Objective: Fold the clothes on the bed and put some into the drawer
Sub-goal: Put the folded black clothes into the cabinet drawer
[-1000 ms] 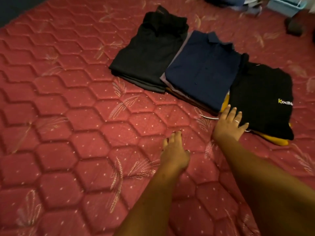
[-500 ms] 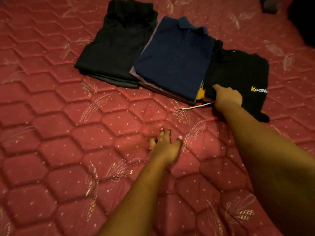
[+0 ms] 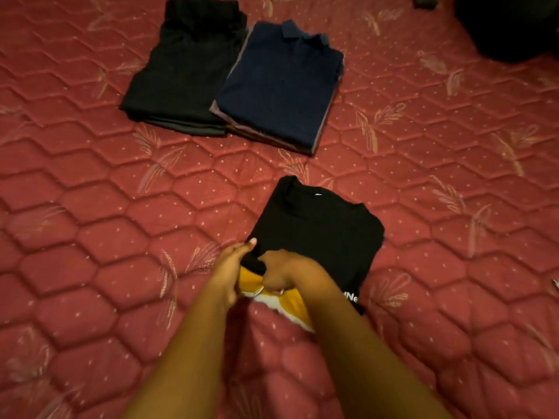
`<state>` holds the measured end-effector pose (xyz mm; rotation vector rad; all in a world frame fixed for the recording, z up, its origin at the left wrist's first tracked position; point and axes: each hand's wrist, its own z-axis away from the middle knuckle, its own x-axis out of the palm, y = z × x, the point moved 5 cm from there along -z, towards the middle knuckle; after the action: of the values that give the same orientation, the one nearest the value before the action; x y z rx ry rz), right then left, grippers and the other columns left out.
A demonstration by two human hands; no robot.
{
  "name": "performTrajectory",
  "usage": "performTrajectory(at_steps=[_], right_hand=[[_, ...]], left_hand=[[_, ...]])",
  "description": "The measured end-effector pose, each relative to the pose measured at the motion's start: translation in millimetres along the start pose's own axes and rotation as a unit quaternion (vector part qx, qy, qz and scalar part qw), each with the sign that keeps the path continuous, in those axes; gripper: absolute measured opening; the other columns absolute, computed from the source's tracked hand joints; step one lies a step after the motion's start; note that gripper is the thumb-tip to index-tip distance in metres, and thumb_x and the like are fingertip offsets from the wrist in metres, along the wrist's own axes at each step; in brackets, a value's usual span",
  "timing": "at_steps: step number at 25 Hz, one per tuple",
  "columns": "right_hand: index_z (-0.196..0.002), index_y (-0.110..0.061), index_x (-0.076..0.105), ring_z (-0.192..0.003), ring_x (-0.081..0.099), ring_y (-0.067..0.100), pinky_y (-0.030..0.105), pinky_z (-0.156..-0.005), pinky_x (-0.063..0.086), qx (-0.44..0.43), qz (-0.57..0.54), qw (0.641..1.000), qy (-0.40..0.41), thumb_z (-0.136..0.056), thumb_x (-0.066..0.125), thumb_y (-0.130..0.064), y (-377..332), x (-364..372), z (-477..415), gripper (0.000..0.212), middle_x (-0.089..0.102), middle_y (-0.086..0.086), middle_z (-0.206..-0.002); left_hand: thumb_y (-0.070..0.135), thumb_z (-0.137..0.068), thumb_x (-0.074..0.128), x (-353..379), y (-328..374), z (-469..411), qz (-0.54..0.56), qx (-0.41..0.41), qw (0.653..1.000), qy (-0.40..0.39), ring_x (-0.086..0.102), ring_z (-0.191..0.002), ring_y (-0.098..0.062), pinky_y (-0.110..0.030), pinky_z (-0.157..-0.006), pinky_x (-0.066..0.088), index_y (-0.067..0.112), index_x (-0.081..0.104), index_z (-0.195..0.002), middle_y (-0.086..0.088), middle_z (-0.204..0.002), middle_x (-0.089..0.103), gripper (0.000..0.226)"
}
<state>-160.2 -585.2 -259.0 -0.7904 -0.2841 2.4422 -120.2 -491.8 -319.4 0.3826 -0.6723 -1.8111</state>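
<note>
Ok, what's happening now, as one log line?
left hand: touches black shirt edge | right hand: grips black shirt corner | yellow garment: under black shirt | navy shirt: folded on bed

On the bed point(image 3: 90, 237), at the far side, two folded stacks touching side by side: left stack point(image 3: 184, 71) against collared-shirt stack point(image 3: 278, 86) on its right. Nearer and well apart from both, a third stack point(image 3: 317, 231) — left hand point(image 3: 230, 267) and right hand point(image 3: 284, 273) close together at its near-left corner.

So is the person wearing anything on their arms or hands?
Both forearms are bare, with no sleeves, watch or gloves in view. The left hand wears nothing that shows. The right hand seems to carry a thin silvery ring on one finger.
</note>
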Motion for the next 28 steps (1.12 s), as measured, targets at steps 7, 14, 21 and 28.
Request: performTrajectory(at_steps=[7,14,21,28], right_hand=[[-0.141,-0.018,0.045,-0.108,0.056,0.029,0.033,-0.076,0.043,-0.064,0.084,0.994,-0.017,-0.088,0.048,-0.004,-61,93,29,0.055,0.054,0.012,-0.129],[-0.137,-0.024,0.05,-0.108,0.052,0.015,0.023,-0.082,0.045,-0.109,-0.103,0.98,-0.133,-0.086,0.067,-0.013,-123,200,51,0.055,0.051,0.004,-0.136],[-0.123,-0.025,0.057,-0.105,0.064,0.022,0.045,-0.09,0.054,0.042,-0.386,0.894,0.223,-0.044,0.085,-0.064,-114,289,73,0.093,0.065,0.0,-0.118],[-0.122,-0.02,0.055,-0.102,0.064,0.026,0.038,-0.083,0.054,-0.046,-0.378,0.913,-0.143,-0.064,0.081,-0.001,-297,550,121,0.066,0.065,0.009,-0.119]], left_hand=[[-0.009,-0.083,0.062,-58,-37,39,-0.234,0.009,0.971,-0.037,0.054,-0.113,-0.029,-0.038,-0.097,0.044,0.008,0.04,-0.14,-0.016,-0.129,0.054,0.063],[-0.012,-0.083,0.061,-176,-116,119,-0.101,0.005,0.995,0.019,0.06,-0.097,-0.028,-0.036,-0.082,0.051,0.002,0.059,-0.118,-0.017,-0.11,0.064,0.038],[-0.008,-0.085,0.061,-285,-248,247,0.122,0.029,0.984,0.127,0.059,-0.103,-0.023,-0.03,-0.085,0.049,0.009,0.052,-0.129,-0.012,-0.125,0.061,0.048],[0.002,-0.09,0.062,-424,-486,433,0.323,0.004,0.886,0.334,0.048,-0.126,-0.028,-0.035,-0.102,0.041,0.01,0.037,-0.144,-0.009,-0.141,0.048,0.06]])
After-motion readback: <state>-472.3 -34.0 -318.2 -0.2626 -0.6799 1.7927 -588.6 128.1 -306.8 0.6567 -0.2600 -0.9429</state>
